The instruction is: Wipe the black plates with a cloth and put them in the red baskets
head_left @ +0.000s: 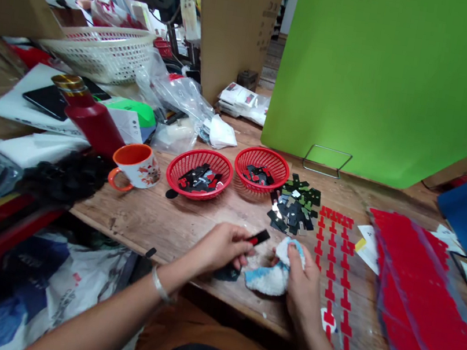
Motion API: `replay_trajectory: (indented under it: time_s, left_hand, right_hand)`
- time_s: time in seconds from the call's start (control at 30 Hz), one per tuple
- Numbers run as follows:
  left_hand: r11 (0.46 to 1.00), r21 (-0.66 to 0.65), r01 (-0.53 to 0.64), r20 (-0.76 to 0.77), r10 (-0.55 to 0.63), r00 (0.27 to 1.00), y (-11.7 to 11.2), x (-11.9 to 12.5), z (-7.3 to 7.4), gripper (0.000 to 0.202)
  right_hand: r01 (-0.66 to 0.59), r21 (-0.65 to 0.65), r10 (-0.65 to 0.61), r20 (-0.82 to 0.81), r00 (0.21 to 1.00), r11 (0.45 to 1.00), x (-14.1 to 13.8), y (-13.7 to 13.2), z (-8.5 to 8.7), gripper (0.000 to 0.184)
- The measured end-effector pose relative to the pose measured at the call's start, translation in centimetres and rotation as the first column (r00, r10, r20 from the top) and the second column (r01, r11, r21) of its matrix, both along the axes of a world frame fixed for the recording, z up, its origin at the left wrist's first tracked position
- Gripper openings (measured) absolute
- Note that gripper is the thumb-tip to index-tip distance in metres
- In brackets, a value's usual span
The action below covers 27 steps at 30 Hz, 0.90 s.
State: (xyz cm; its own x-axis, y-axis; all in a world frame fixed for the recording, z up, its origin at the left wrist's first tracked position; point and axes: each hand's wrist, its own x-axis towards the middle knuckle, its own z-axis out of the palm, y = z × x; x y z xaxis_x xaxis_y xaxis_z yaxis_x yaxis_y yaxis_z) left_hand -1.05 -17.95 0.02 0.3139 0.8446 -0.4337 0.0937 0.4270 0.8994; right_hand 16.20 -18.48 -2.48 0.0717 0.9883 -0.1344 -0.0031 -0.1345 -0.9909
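Note:
My left hand [222,247] pinches a small flat black piece with a red end [258,238] just above the wooden table [174,221]. My right hand [302,285] is closed on a blue and white fluffy cloth [271,277] right beside that piece. Beyond the hands lies a pile of black and silver flat pieces [293,210]. Rows of red T-shaped stickers [333,254] run along the right of my right hand. Two red mesh baskets, one [199,173] and the other [262,169], hold more black and red pieces.
An orange and white mug [135,167] and a dark red bottle [88,115] stand at the left. Red sheets [423,285] cover the right side. A green board [389,75] stands upright behind. A white basket [103,50] and plastic bags sit far left; a person is in the far background.

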Motion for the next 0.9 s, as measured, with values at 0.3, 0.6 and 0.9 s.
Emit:
replay_trajectory:
  time_s: [0.3, 0.6, 0.9]
  left_hand:
    - [0.781, 0.624, 0.026, -0.417, 0.305, 0.856, 11.5, -7.0, 9.4, 0.037]
    - [0.942, 0.259, 0.216, -0.92, 0.172, 0.352, 13.8, -11.4, 3.8, 0.027]
    - [0.956, 0.254, 0.147, -0.87, 0.159, 0.467, 13.9, -11.8, 1.7, 0.016]
  right_hand:
    - [0.003, -0.079, -0.012, -0.108, 0.994, 0.997, 0.0, -0.1, -1.8, 0.031]
    - [-0.09, 0.013, 0.086, 0.19, 0.978, 0.996, -0.4, -0.5, -1.2, 0.035]
    - [-0.046, 0.039, 0.037, 0.223, 0.974, 0.998, -1.1, -0.9, -0.7, 0.038]
